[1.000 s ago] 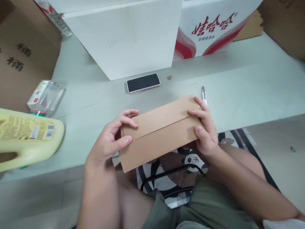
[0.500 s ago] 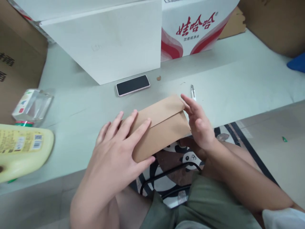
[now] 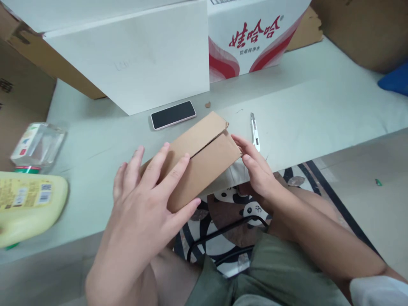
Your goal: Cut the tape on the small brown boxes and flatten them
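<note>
A small brown cardboard box (image 3: 207, 163) lies tilted near the table's front edge, its top flaps meeting at a narrow dark seam. Spread over its left end is my left hand (image 3: 148, 193), fingers on top and thumb along the near side. My right hand (image 3: 256, 168) is at the right end, its fingertips by the box's corner and its fingers slightly bent. Just beyond that hand lies a white box cutter (image 3: 255, 132). A phone (image 3: 173, 115) with a dark screen rests behind the box.
Large white box (image 3: 134, 63) and red-and-white printed carton (image 3: 251, 42) stand behind. At left are a clear bottle (image 3: 40, 144) and a yellow bottle (image 3: 32, 208). Brown cartons (image 3: 360, 29) and a blue object (image 3: 395, 83) are at the right. The table's front edge (image 3: 318, 154) runs nearby.
The box's right end has turned away from me and its seam shows a wider gap. My right hand has moved slightly down and its fingers have bent. The view has shifted a little.
</note>
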Demonstrator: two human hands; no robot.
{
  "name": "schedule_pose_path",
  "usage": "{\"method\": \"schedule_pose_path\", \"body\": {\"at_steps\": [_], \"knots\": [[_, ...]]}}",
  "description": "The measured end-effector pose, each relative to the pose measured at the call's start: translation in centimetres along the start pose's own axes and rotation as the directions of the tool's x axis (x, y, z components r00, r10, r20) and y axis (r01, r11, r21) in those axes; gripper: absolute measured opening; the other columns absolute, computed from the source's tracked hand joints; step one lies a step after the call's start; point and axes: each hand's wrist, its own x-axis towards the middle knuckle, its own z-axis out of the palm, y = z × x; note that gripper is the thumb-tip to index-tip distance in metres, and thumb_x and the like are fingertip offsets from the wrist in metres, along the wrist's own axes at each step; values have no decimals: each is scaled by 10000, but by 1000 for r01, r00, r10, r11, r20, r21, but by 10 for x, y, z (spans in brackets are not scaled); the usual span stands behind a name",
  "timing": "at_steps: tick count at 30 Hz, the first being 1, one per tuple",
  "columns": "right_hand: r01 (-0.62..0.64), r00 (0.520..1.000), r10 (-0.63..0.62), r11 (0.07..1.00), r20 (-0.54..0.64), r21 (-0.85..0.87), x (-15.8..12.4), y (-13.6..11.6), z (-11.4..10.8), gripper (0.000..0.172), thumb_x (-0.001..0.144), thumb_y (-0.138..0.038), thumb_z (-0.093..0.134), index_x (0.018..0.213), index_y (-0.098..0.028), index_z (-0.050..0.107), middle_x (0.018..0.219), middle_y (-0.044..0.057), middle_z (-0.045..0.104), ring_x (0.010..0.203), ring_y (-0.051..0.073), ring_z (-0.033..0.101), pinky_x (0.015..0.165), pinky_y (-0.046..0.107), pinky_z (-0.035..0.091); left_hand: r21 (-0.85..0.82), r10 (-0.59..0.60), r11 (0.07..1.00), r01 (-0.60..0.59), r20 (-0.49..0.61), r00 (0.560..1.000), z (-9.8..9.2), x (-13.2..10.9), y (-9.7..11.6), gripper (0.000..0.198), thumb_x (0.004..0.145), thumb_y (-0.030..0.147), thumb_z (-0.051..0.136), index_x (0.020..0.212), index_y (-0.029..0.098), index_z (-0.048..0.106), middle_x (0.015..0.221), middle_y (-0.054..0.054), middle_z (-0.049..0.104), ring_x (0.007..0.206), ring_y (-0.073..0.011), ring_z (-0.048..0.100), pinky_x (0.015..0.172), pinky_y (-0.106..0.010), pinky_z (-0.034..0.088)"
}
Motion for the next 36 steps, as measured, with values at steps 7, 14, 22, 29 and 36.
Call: {"method": "schedule_pose_path", "body": {"at_steps": [7,14,22,29,36], "knots": [[184,983,-184,983,14,2,-4,0,2,538,1030,-559,485,1526,-353,454,1634,46,493,1529,274,450,1251,524,415,-16,116,993,-117,-6,993,-3,-3,2,707,907,544,618,1564,328,471,1634,-62,491,1482,-435,444,1212,-585,343],[165,986,-165,986,7,-26,-7,-2,1,472,1014,-556,522,1430,-336,547,1617,58,513,1523,274,458,1257,530,404,-9,83,997,-83,2,997,-7,-5,3,743,886,613,627,1565,357,464,1592,-32,546,1430,-410,507,1195,-548,374],[144,989,-147,984,-18,-104,-5,5,6,477,1031,-519,508,1482,-365,507,1570,53,559,1473,259,516,1231,538,445,-18,-7,1000,8,42,999,5,1,3,782,880,571,629,1592,307,438,1625,-78,499,1495,-437,417,1253,-597,252],[138,990,-141,984,-19,-110,-5,4,6,430,1022,-469,544,1433,-346,564,1589,61,531,1500,266,478,1187,510,490,-2,-7,1000,7,63,998,6,4,4,685,888,587,616,1519,331,536,1611,-96,508,1484,-465,410,1231,-664,245],[173,983,-178,980,-49,-97,-6,10,10,448,1019,-459,549,1450,-341,512,1571,91,524,1473,268,506,1169,506,508,9,-39,999,38,55,998,9,-3,10,744,869,575,655,1556,338,492,1654,-100,448,1521,-533,302,1223,-761,154]]}}
